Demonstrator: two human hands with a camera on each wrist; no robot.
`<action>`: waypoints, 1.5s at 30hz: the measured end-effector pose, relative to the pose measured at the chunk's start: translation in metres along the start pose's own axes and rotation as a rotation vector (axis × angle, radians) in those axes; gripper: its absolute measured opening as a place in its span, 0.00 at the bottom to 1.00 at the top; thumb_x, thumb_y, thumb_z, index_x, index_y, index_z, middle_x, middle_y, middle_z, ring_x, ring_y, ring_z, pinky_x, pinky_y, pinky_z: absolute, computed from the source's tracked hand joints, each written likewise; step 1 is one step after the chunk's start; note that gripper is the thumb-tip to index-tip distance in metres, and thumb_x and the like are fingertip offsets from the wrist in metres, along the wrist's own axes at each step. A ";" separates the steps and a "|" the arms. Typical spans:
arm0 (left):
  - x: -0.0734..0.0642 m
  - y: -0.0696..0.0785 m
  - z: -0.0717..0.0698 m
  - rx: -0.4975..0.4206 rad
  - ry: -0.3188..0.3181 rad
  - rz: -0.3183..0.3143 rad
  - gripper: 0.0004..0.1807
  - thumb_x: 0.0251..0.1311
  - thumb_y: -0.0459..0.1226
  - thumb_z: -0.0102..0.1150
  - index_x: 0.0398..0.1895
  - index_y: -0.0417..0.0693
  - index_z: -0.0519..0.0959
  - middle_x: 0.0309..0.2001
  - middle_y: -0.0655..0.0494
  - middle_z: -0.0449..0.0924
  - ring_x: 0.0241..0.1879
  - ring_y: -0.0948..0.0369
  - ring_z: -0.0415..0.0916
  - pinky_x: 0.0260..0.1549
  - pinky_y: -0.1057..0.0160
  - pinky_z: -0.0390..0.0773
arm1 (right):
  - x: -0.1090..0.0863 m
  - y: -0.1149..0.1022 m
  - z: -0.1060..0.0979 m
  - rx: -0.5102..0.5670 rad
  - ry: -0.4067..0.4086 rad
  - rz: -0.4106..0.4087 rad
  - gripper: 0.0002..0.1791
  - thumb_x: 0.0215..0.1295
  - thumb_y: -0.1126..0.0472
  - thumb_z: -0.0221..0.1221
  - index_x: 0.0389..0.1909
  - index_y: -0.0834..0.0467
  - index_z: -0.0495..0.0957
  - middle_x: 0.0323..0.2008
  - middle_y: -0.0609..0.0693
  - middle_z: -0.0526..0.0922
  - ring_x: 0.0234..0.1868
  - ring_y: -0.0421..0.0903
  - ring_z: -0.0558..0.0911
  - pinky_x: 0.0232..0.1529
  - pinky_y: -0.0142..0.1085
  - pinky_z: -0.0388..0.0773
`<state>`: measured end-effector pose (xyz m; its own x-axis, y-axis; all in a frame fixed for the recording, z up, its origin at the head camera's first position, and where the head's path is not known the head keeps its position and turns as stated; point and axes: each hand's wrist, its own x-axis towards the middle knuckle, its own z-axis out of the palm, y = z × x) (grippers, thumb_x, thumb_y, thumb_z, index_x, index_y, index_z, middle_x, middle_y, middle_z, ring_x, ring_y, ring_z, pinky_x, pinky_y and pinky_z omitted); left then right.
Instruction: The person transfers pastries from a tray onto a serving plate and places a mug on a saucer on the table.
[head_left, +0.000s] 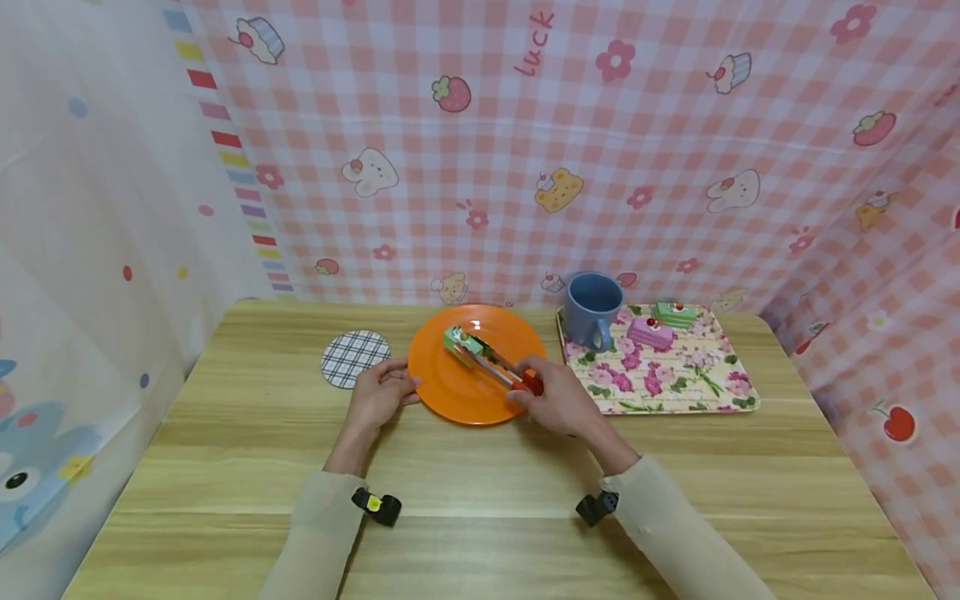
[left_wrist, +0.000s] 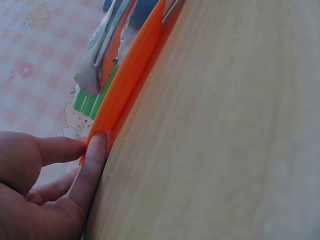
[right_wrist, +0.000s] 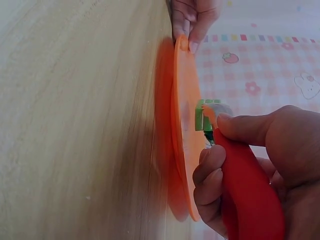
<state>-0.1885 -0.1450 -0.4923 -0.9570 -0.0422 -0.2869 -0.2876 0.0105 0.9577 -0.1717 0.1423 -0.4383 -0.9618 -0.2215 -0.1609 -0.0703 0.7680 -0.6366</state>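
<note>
The left hand (head_left: 381, 392) pinches the left rim of an orange plate (head_left: 450, 396), fingertips right at its edge. The right hand (head_left: 558, 398) grips the red handles of a pair of metal tongs (head_left: 504, 377), slanting inward across the plate's right edge. Their tips are closed on a green toy cake slice (head_left: 455, 340), which sits within the rim, toward the plate's far side; whether it rests on the surface or hangs just above it cannot be told.

The plate's far edge lies near the back of the wooden table (head_left: 465, 533), while a broad stretch of wood runs between its near edge and the person. To its left, just beside the left hand, lies a round checked coaster (head_left: 347, 360). To its right, only a narrow strip of wood separates it from a floral tray (head_left: 697, 383). A blue mug (head_left: 585, 315) stands at that tray's far left corner; a pink cake slice (head_left: 649, 335) and a second green slice (head_left: 675, 315) lie near its far edge.
</note>
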 end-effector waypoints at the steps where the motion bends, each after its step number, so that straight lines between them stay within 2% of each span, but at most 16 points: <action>1: 0.000 0.000 0.000 -0.001 -0.001 0.000 0.24 0.69 0.27 0.59 0.68 0.37 0.73 0.46 0.43 0.80 0.35 0.64 0.83 0.41 0.65 0.90 | 0.000 0.000 0.000 0.000 -0.007 0.005 0.21 0.67 0.50 0.68 0.57 0.50 0.78 0.37 0.52 0.79 0.34 0.48 0.76 0.32 0.34 0.74; 7: 0.000 0.000 0.000 0.000 0.001 0.000 0.24 0.69 0.27 0.58 0.68 0.37 0.72 0.45 0.44 0.80 0.35 0.64 0.83 0.41 0.65 0.91 | 0.001 -0.001 0.003 -0.020 -0.023 0.014 0.21 0.67 0.49 0.68 0.57 0.50 0.78 0.33 0.52 0.78 0.31 0.48 0.76 0.28 0.34 0.72; 17: -0.001 0.000 0.000 0.006 0.005 -0.001 0.24 0.69 0.26 0.58 0.68 0.37 0.73 0.44 0.45 0.81 0.35 0.65 0.84 0.40 0.66 0.90 | 0.001 -0.003 0.004 -0.057 -0.033 0.026 0.21 0.66 0.47 0.69 0.56 0.49 0.78 0.31 0.52 0.76 0.30 0.49 0.74 0.27 0.34 0.66; 37: 0.000 -0.001 0.001 0.006 0.002 0.014 0.23 0.69 0.27 0.59 0.67 0.37 0.74 0.44 0.44 0.82 0.35 0.63 0.83 0.40 0.65 0.91 | -0.003 -0.004 0.000 -0.011 -0.037 0.031 0.26 0.63 0.46 0.70 0.59 0.51 0.76 0.29 0.52 0.76 0.26 0.49 0.75 0.24 0.34 0.68; 45: 0.000 -0.001 0.001 0.003 0.005 0.012 0.23 0.69 0.27 0.59 0.67 0.37 0.73 0.44 0.44 0.82 0.34 0.63 0.83 0.40 0.65 0.91 | -0.005 -0.002 0.000 0.016 -0.026 0.017 0.28 0.62 0.47 0.71 0.60 0.51 0.75 0.30 0.52 0.76 0.28 0.49 0.75 0.26 0.33 0.68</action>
<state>-0.1885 -0.1445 -0.4938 -0.9603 -0.0471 -0.2751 -0.2760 0.0138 0.9611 -0.1667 0.1424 -0.4362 -0.9557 -0.2238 -0.1912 -0.0494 0.7623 -0.6453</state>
